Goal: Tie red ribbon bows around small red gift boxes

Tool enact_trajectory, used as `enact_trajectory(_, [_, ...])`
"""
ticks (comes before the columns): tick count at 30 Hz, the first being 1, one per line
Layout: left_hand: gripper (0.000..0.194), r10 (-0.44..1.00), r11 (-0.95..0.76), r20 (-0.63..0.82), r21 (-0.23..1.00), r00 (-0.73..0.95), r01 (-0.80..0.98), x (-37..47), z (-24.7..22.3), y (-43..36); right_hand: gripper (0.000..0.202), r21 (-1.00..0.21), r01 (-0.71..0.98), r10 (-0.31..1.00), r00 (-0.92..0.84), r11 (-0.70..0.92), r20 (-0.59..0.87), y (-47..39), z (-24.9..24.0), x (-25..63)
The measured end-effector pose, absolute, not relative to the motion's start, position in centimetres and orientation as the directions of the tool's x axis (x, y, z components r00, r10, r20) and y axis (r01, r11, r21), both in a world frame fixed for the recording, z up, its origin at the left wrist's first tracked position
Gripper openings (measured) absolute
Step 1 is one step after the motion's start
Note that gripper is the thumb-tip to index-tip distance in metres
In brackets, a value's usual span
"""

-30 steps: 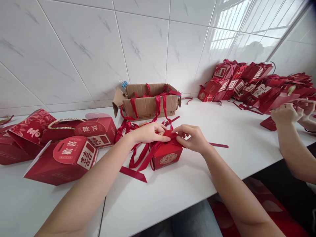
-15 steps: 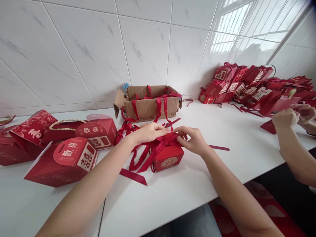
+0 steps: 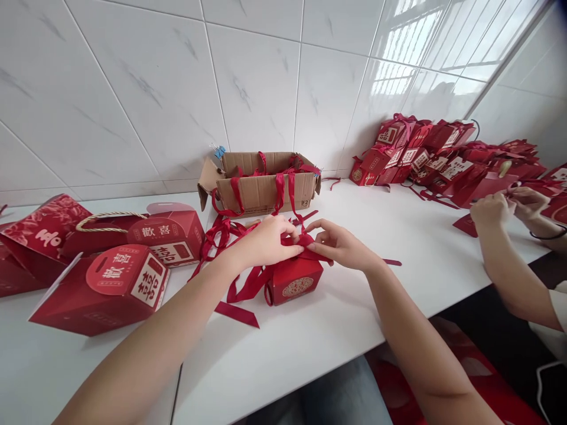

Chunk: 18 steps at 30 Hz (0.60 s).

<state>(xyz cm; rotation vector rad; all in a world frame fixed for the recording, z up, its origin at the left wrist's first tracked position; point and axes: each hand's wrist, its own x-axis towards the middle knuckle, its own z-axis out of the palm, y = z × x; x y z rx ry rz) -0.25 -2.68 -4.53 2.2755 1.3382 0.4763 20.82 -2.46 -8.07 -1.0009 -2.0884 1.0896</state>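
Note:
A small red box [image 3: 296,282] with a round gold pattern stands on the white table in front of me. Dark red ribbon [image 3: 248,287] lies over its top and trails off to the left. My left hand [image 3: 275,241] pinches the ribbon above the box, thumb and fingers pressed together on it. From the right, my right hand [image 3: 339,243] grips the same ribbon between thumb and fingers, close to the left fingertips. The ribbon between the hands is bunched, and the fingers partly cover it.
Behind stands a cardboard box [image 3: 266,192] with ribbons hanging over its edge. Larger red boxes [image 3: 106,289] are at the left. Stacked red boxes [image 3: 398,147] line the wall at the right, near another person's hands [image 3: 491,209]. The white table [image 3: 274,366] has a front edge.
My left hand has turned, its fingers now curled over the ribbon. The long ribbon end that hung across the front of the box is no longer there. The view has shifted slightly right.

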Motion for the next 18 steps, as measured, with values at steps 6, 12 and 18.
enact_trajectory(6, [0.029,0.885,-0.416,0.078,0.573,0.459,0.706,-0.3,-4.3,-2.7,0.016,-0.886,0.336,0.846,-0.523,0.319,0.106,-4.5,-7.7,21.5])
enact_trajectory(12, [0.029,0.871,-0.448,0.11,0.576,0.478,0.683,-0.1,-4.8,-2.4,0.024,-0.897,0.371,0.93,-0.352,0.241,0.105,-8.9,-8.9,19.8])
enact_trajectory(18, [0.034,0.857,-0.468,0.105,0.566,0.504,0.678,-0.2,-5.2,-2.1,0.026,-0.792,0.484,0.922,-0.289,0.372,0.256,-9.7,-8.2,19.5])
